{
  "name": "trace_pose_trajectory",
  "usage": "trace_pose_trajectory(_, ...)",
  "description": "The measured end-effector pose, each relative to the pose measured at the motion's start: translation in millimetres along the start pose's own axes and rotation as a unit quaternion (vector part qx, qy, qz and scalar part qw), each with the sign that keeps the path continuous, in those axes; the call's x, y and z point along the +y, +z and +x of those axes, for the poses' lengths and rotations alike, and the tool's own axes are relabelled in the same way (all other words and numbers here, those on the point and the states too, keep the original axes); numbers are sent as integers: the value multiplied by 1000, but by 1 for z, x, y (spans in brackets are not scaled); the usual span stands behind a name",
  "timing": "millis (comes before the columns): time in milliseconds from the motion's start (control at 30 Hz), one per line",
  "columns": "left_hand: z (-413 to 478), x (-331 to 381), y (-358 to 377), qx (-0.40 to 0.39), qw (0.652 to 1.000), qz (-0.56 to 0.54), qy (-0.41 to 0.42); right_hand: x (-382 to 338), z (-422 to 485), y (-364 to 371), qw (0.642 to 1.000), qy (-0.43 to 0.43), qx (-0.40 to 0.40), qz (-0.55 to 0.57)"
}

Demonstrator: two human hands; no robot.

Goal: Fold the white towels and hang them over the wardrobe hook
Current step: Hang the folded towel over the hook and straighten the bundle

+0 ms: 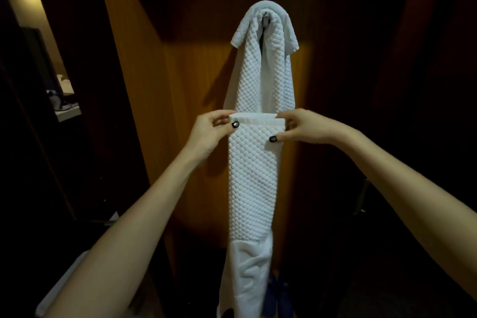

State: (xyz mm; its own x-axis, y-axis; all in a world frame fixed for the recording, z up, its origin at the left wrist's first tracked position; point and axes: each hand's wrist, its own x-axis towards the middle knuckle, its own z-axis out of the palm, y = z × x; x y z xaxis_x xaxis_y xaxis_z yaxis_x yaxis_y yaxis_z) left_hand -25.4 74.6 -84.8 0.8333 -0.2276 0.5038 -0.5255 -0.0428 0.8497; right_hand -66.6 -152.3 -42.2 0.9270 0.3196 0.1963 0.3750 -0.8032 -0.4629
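A white quilted towel hangs draped over a metal hook on the wooden wardrobe panel. In front of it I hold a second white towel, folded into a long narrow strip that hangs straight down. My left hand pinches its top left corner between thumb and fingers. My right hand pinches its top right corner the same way. The strip's top edge sits level with the lower end of the hung towel.
The wooden wardrobe back fills the middle, with dark side panels to left and right. A lit room shows through a gap at far left. Blue items lie on the floor below the towel.
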Motion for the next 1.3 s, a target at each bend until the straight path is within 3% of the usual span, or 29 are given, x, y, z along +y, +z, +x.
trace_pose_trajectory(67,2,0,-1,9,998,65,20,5,-3,3,998,1,-8,56)
trace_pose_trajectory(133,2,1,2,47,974,212,65,-1,1,4,999,-3,14,38)
trace_pose_trajectory(233,2,5,1,139,931,306,142,-18,9,5,991,-64,113,44)
trace_pose_trajectory(300,7,11,-4,180,928,267,186,-27,15,4,972,-107,194,76)
trace_pose_trajectory(433,23,18,-7,186,951,209,133,-35,38,8,954,-81,254,137)
trace_pose_trajectory(533,23,18,-8,161,976,74,128,-34,39,13,935,-94,302,160)
trace_pose_trajectory(600,20,16,-13,111,989,-43,87,-37,36,13,926,-110,315,177)
trace_pose_trajectory(667,18,15,-16,29,995,-90,23,-41,36,9,916,-104,331,201)
trace_pose_trajectory(833,6,12,-4,-85,993,-39,-67,-41,39,0,894,-86,353,263)
trace_pose_trajectory(1033,-2,7,14,-14,979,-201,-28,-43,42,-7,874,-73,358,320)
trace_pose_trajectory(1200,-1,30,30,19,974,-225,12,-44,28,-11,834,-17,384,396)
trace_pose_trajectory(1300,3,42,31,37,972,-230,35,-25,17,17,856,12,302,420)
